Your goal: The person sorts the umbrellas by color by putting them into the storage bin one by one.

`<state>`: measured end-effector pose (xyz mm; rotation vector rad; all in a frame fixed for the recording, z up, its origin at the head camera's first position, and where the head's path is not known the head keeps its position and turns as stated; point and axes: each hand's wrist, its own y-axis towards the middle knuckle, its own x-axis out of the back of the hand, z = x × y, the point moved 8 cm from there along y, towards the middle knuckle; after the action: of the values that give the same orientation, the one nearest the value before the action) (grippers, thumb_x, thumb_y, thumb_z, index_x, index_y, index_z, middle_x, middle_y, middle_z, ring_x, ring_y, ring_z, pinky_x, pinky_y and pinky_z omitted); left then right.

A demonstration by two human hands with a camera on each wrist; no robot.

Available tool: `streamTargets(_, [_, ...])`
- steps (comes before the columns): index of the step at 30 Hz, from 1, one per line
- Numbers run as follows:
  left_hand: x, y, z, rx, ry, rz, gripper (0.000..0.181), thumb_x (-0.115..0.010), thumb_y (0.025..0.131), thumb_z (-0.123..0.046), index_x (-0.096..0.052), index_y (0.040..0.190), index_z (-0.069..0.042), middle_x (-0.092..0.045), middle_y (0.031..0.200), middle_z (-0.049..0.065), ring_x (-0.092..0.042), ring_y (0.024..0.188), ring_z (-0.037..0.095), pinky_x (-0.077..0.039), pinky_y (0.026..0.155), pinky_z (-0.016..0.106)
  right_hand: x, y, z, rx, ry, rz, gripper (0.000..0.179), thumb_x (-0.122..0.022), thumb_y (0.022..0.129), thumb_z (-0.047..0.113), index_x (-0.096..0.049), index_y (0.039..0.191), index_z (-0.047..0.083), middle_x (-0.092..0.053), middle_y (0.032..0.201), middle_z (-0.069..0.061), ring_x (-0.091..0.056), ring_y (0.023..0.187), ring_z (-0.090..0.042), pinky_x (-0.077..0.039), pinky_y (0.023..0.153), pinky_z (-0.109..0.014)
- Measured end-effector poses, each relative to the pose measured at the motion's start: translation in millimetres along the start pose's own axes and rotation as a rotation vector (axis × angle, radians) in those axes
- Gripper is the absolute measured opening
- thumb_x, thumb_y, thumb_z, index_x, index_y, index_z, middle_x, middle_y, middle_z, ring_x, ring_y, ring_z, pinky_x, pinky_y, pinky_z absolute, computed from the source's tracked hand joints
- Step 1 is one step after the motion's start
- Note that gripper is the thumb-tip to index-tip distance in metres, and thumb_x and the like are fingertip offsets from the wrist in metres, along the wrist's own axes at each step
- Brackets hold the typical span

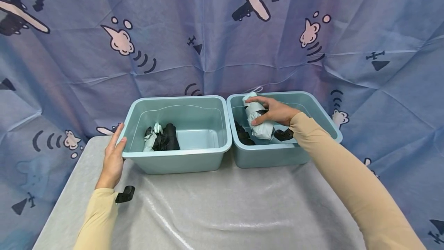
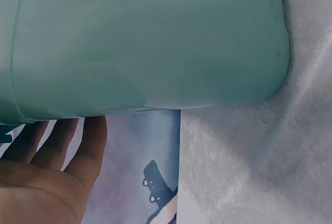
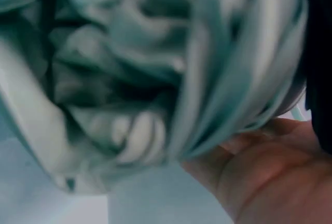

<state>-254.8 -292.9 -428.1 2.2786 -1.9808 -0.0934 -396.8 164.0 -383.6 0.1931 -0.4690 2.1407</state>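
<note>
My right hand (image 1: 279, 111) grips a pale green folded umbrella (image 1: 254, 113) over the right bin (image 1: 288, 156). The umbrella has a dark band and a thin cord loop at its far end. Its gathered fabric (image 3: 140, 79) fills the right wrist view, with part of the palm (image 3: 270, 172) beside it. My left hand (image 1: 112, 161) rests against the left side of the left bin (image 1: 173, 161), fingers fairly straight. In the left wrist view, the fingers (image 2: 93, 146) touch the bin's outer wall (image 2: 145, 47).
In the left bin lie a pale green bundle (image 1: 150, 141) and black folded bundles (image 1: 170, 137). A black item (image 1: 243, 134) lies in the right bin. Both bins stand side by side on a grey-covered table (image 1: 222, 211), before a blue patterned curtain (image 1: 208, 30).
</note>
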Motion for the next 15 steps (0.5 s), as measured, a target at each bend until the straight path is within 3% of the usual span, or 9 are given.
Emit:
streamTargets(3, [0.4,-0.1,0.7,0.000,0.002,0.000,0.058,-0.038,0.112,-0.031,-0.017,0.165,-0.022,-0.012,0.169,0.010,-0.019,0.151,0.029,-0.035,0.105,0.017,-3,4.1,-7,-0.005,-0.051,0.020,0.087,-0.086,0.080,0.001,-0.042,0.154,0.016,-0.038,0.145,-0.024,-0.052,0.115,-0.035,-0.057,0.080,-0.042])
streamTargets(7, [0.5,-0.2,0.6,-0.003,0.004,-0.001,0.058,-0.038,0.112,-0.031,-0.017,0.165,-0.021,-0.012,0.169,0.010,-0.020,0.151,0.030,-0.036,0.104,0.016,-7,8.0,-16,-0.024,-0.100,0.051,0.086,-0.085,0.081,0.004,-0.041,0.155,0.012,-0.020,0.162,-0.017,-0.036,0.135,-0.038,-0.051,0.092,-0.044])
streamTargets(13, [-0.4,0.2,-0.7,-0.007,-0.017,0.004,0.058,-0.038,0.111,-0.031,-0.017,0.165,-0.020,-0.013,0.169,0.012,-0.021,0.151,0.030,-0.036,0.105,0.016,-11,13.2,-30,-0.095,-0.192,0.091,0.085,-0.084,0.083,0.008,-0.039,0.155,0.009,-0.005,0.168,-0.017,-0.002,0.153,-0.041,-0.032,0.113,-0.056])
streamTargets(15, [0.0,-0.1,-0.6,-0.008,-0.017,0.003,0.058,-0.038,0.111,-0.031,-0.017,0.165,-0.020,-0.013,0.169,0.012,-0.022,0.150,0.030,-0.037,0.103,0.016,-13,15.2,-34,-0.125,-0.207,0.110,0.085,-0.084,0.084,0.009,-0.038,0.156,0.009,-0.005,0.168,-0.017,0.001,0.152,-0.043,-0.029,0.114,-0.058])
